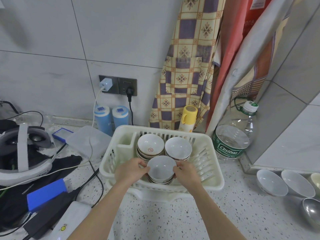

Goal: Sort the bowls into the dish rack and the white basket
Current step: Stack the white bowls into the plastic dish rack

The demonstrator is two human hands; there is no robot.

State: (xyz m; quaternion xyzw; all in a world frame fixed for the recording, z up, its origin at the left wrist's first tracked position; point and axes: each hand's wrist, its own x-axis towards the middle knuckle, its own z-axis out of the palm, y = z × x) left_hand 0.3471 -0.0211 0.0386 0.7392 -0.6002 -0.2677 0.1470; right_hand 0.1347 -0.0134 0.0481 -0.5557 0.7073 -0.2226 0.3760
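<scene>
Both hands grip the top bowl [161, 168] of the near stack in the basket [214, 181]: left hand [129, 170] pinching its left rim, right hand [186, 172] its right. I judge it best kept level and centred on the stack, fingers clear of the rim underneath. Two more stacks [150, 147] [178, 148] stand just behind, so little room. Well right, two bowls [271, 182] [297, 182] lie on the worktop [233, 213]. Cables [97, 172] crowd the left.

You have one wide-angle view, worn on the head, looking forward and down at the worktop [233, 213] from close above, facing the tiled wall [52, 40] on the far side.
</scene>
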